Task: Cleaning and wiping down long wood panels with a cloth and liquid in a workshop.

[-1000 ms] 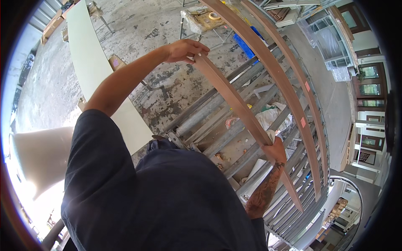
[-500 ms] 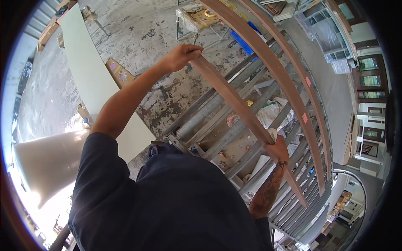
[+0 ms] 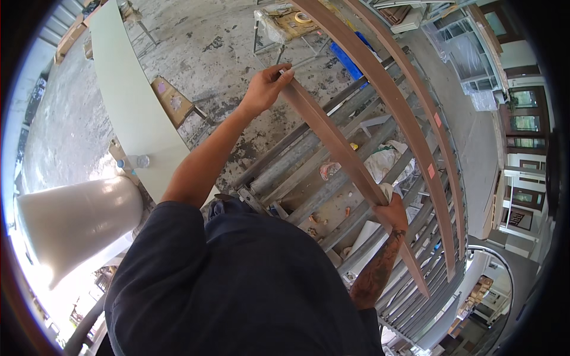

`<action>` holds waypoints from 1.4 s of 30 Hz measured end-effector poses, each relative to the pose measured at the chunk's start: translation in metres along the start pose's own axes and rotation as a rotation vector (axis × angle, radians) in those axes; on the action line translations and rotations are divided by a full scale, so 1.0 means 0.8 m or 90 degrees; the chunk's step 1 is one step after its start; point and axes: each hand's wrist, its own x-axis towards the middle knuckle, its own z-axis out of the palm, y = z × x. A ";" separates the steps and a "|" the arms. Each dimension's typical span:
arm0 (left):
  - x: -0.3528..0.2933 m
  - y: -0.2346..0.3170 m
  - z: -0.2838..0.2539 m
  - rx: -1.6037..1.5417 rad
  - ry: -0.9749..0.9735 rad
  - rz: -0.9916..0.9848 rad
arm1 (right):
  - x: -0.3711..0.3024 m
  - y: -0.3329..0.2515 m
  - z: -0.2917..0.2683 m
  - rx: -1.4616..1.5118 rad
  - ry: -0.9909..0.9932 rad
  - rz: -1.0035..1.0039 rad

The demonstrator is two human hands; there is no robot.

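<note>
A long brown plank [image 3: 332, 139] slants across the metal rack in front of me, from far left to near right. At its far end my left hand [image 3: 268, 89] is closed, thumb and fingers pinching the tip. Farther down the same plank, my right hand [image 3: 391, 215] wraps round it and presses a bunched whitish cloth [image 3: 386, 191] against it. Part of the cloth is hidden by the fingers. Two more brown planks, a nearer one [image 3: 389, 95] and an outer one [image 3: 415, 77], lie to the right, each with a pink sticker.
Grey bars form the rack [image 3: 332, 196], with scraps and a white bag [image 3: 389, 163] visible among them. To the left are a long pale panel [image 3: 127, 89], a clear bottle [image 3: 139, 161] and a big whitish roll [image 3: 83, 216]. A small table [image 3: 285, 26] bearing a tape roll stands ahead.
My left hand and the plank's far end have shifted slightly right and down. The left arm has swung inward, uncovering the bottle. My right hand stays at nearly the same spot on the plank.
</note>
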 end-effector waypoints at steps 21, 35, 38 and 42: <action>0.004 -0.082 -0.032 -0.641 0.297 -0.289 | -0.012 0.010 0.005 -0.010 0.006 -0.068; -0.056 -0.039 -0.035 -0.497 -0.064 -0.188 | 0.000 0.024 -0.008 0.009 -0.062 -0.003; -0.062 -0.037 -0.029 -0.477 -0.065 -0.177 | 0.000 0.054 -0.004 0.002 -0.052 -0.020; -0.080 -0.027 -0.030 -0.335 -0.060 -0.095 | -0.024 0.021 0.005 -0.044 -0.097 -0.005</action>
